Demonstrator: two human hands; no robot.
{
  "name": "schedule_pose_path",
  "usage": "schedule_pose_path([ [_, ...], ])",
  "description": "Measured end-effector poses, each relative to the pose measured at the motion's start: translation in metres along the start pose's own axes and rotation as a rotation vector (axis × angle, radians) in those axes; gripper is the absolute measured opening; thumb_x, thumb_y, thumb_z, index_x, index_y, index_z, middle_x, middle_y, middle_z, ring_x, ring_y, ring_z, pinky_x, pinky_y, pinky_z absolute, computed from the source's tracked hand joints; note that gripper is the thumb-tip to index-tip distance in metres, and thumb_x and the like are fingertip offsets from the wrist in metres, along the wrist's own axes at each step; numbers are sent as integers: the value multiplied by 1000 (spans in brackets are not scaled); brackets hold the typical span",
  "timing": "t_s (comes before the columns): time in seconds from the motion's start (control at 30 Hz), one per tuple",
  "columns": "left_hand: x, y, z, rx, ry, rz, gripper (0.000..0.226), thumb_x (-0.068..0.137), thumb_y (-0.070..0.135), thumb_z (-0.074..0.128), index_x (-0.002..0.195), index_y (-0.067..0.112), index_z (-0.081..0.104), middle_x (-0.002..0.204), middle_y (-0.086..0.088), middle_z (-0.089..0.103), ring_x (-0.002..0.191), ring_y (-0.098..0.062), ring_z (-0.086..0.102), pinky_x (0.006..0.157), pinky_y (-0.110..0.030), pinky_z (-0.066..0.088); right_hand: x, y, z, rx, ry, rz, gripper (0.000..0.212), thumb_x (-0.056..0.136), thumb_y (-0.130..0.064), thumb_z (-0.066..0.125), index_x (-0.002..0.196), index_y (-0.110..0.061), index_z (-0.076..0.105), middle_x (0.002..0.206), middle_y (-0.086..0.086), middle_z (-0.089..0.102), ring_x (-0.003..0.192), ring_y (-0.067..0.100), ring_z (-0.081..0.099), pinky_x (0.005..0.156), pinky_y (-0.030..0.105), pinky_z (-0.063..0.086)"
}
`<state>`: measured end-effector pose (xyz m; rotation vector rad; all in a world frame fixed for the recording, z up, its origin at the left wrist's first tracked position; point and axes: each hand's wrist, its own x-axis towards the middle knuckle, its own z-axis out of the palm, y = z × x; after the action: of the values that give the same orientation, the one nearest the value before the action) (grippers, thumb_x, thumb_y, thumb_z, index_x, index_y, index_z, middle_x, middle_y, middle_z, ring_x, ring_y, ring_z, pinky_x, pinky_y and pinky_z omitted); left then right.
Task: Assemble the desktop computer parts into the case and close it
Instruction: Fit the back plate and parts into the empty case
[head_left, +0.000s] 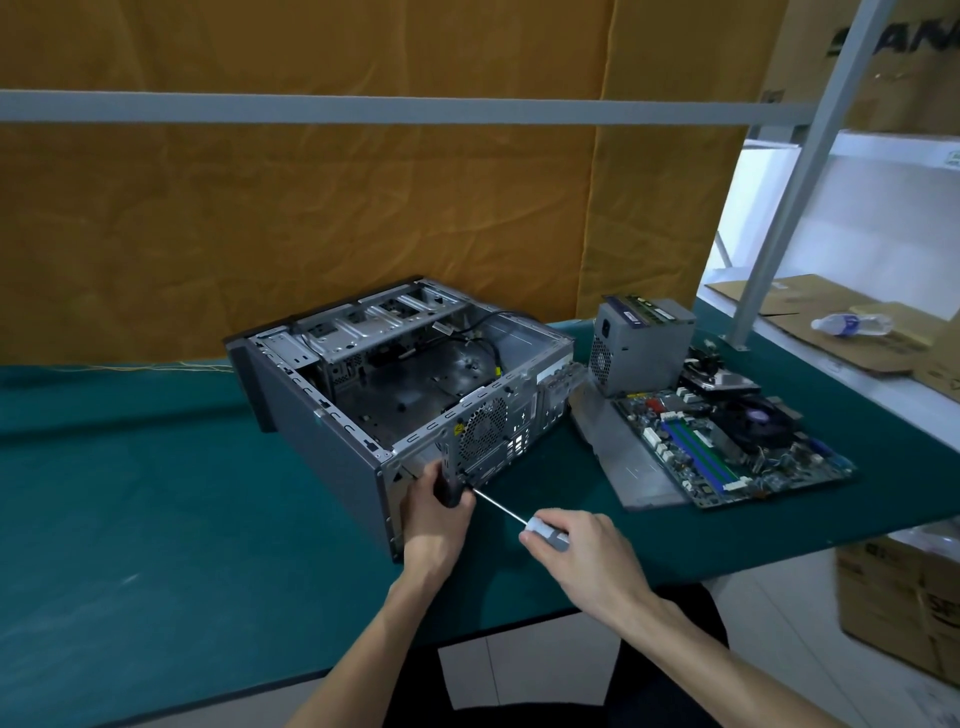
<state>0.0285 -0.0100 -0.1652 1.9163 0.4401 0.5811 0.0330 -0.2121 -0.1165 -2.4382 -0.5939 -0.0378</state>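
The open grey computer case (332, 436) lies on its side on the green table (130, 519), its inside bare except for some cables. My right hand (587, 556) is closed around the pale handle of a screwdriver (545, 535). The screwdriver's thin shaft points up-left, with its tip at the case's near rear corner below the fan grille (483, 428). My left hand (436, 514) grips a black rounded object (448, 491) right at that corner; what it is cannot be told. To the right lie the motherboard (727, 452) and the power supply (639, 353).
A grey side panel (618, 457) lies partly under the motherboard. Memory sticks (649, 306) rest on top of the power supply, and another board (717, 374) sits behind the motherboard. A slanted metal post (779, 208) stands at the right. A water bottle (852, 325) lies on cardboard, with boxes (898, 597) on the floor.
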Motion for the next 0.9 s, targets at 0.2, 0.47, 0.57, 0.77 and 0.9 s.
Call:
schedule_pose_path([
  [0.2, 1, -1, 1, -11, 5, -17, 31, 88, 14, 70, 108, 34, 57, 87, 24, 66, 83, 20, 58, 69, -5, 41, -3, -4, 4, -46, 46, -6, 29, 92, -52, 61, 79, -26, 55, 67, -8, 57, 65, 13, 54, 59, 30, 45],
  [0.47, 0, 0, 1, 22, 7, -13, 46, 87, 15, 74, 115, 40, 48, 92, 36, 54, 86, 33, 49, 71, 7, 34, 4, -8, 9, 67, -89, 32, 40, 96, -42, 61, 73, -11, 50, 59, -7, 46, 50, 12, 39, 50, 32, 33],
  [0.57, 0, 0, 2, 27, 28, 1, 44, 85, 13, 75, 111, 37, 50, 88, 37, 53, 83, 36, 47, 69, 9, 33, 15, -8, -2, 481, -299, 275, 38, 97, -39, 63, 73, -10, 61, 59, 1, 50, 40, 13, 35, 41, 23, 24],
  [0.77, 2, 1, 2, 63, 38, -17, 39, 85, 14, 75, 109, 33, 51, 84, 29, 55, 79, 32, 49, 67, 7, 35, 30, -4, -18, 733, -525, 563, 42, 97, -45, 66, 108, -5, 73, 64, 2, 55, 43, 11, 39, 37, 20, 24],
  [0.9, -1, 4, 2, 64, 15, -29, 39, 87, 15, 75, 110, 36, 51, 88, 23, 61, 80, 22, 56, 68, 1, 38, 24, -3, -13, 592, -464, 451, 39, 96, -46, 65, 103, -8, 71, 62, 0, 57, 42, 11, 41, 38, 22, 27],
])
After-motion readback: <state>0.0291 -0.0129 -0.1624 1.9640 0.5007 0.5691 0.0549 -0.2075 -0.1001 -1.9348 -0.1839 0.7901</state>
